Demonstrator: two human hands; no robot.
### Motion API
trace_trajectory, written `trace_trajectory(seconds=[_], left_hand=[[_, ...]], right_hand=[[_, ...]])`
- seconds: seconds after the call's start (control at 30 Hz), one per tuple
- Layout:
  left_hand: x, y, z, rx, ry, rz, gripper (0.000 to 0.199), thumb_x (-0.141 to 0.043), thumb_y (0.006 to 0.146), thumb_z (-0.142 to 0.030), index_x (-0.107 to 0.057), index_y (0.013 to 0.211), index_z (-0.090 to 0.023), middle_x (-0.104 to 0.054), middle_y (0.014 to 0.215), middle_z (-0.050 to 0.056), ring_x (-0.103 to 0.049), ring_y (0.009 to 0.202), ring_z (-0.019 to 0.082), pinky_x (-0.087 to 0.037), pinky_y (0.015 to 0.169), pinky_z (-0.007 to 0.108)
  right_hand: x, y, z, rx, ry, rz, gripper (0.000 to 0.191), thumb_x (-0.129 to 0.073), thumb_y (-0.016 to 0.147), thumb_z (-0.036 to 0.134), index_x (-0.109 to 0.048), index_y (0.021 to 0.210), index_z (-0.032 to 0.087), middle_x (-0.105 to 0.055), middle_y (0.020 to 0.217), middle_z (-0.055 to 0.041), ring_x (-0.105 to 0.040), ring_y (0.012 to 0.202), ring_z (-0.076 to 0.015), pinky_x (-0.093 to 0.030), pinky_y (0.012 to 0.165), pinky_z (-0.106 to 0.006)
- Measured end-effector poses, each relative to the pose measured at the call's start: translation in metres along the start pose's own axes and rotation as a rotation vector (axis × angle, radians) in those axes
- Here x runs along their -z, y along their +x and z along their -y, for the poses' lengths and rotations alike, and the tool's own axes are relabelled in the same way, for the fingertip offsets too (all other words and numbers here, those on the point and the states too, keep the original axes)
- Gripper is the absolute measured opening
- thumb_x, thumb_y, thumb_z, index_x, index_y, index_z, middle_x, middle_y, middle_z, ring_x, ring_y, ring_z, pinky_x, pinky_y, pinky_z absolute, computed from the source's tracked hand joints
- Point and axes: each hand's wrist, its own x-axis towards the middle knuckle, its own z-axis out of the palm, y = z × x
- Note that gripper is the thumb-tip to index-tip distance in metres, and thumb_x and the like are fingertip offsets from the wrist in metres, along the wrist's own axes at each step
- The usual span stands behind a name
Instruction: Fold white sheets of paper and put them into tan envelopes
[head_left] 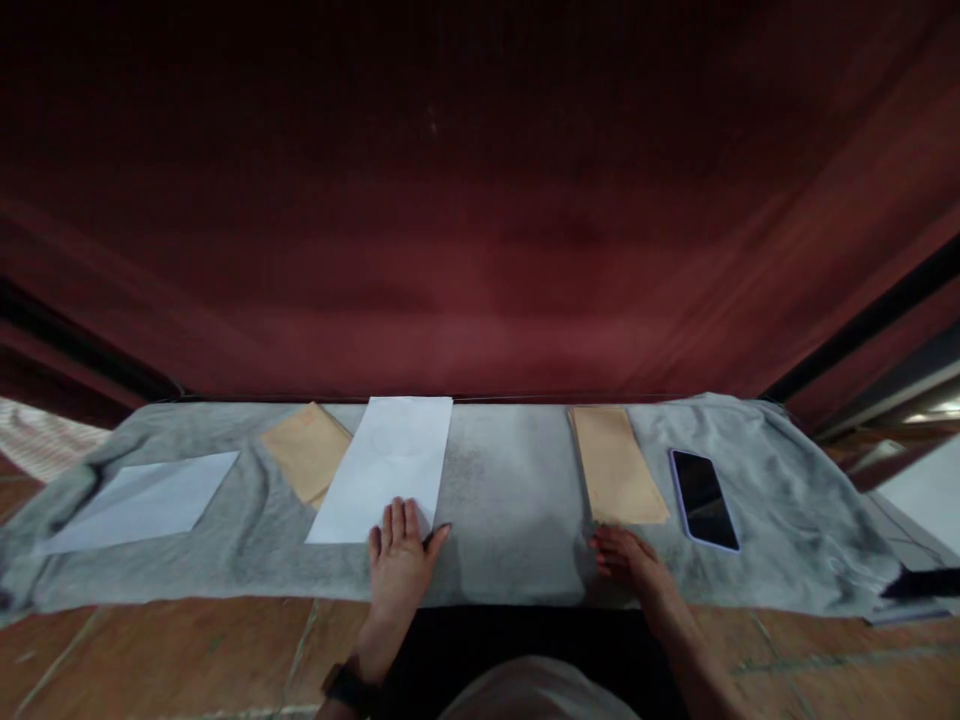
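My left hand [402,562] lies flat with its fingers stretched over the lower edge of a stack of white paper [393,450]. Partly under that paper's left side are brown envelopes [306,450], set at a slant. My right hand [624,556] is beside the near edge of a stack of brown envelopes [619,465], its fingers extended and nothing seen in them; whether the fingertips touch the envelopes I cannot tell. Just right of this stack lies a phone [705,500] with a dark screen and a pale purple edge.
Grey cloth [510,500] covers the long, narrow surface. Another white sheet [146,503] lies at the far left. A dark red panel [480,300] rises along the back edge. Brown floor tiles [202,660] show in front, and a dark-tipped object [926,583] sits at the right end.
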Motion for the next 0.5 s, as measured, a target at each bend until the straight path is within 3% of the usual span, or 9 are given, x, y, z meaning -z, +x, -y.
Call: trace_trajectory(seconds=[0.23,0.4,0.5], left_hand=[[0.013,0.004,-0.004,-0.117,0.044,0.047,0.037,-0.046,0.099,-0.027,-0.066,0.124,-0.009,-0.066,0.132,0.022,-0.065,0.119,0.033,-0.055,0.091,0.042],[0.035,0.006,-0.011,-0.131,-0.058,0.088,0.031,-0.043,0.094,-0.011,-0.069,0.112,-0.014,-0.073,0.102,0.014,-0.071,0.092,0.027,-0.057,0.074,0.035],[0.053,0.003,-0.031,-0.143,-0.091,0.111,0.029,-0.044,0.095,-0.011,-0.068,0.111,-0.015,-0.072,0.092,0.011,-0.07,0.091,0.027,-0.055,0.074,0.035]], right_hand=[[-0.026,-0.006,-0.007,0.141,-0.118,-0.002,0.046,-0.082,0.057,0.06,-0.075,0.079,0.021,-0.077,0.079,-0.0065,-0.065,0.058,-0.0184,-0.055,0.051,-0.029],[-0.036,-0.011,-0.012,0.229,-0.21,0.075,0.039,-0.08,0.065,0.057,-0.077,0.085,0.024,-0.077,0.084,-0.0053,-0.065,0.062,-0.0189,-0.055,0.055,-0.029],[-0.05,-0.014,-0.01,0.216,-0.203,0.125,0.037,-0.079,0.067,0.057,-0.077,0.085,0.024,-0.077,0.084,-0.005,-0.066,0.064,-0.0199,-0.056,0.058,-0.031]])
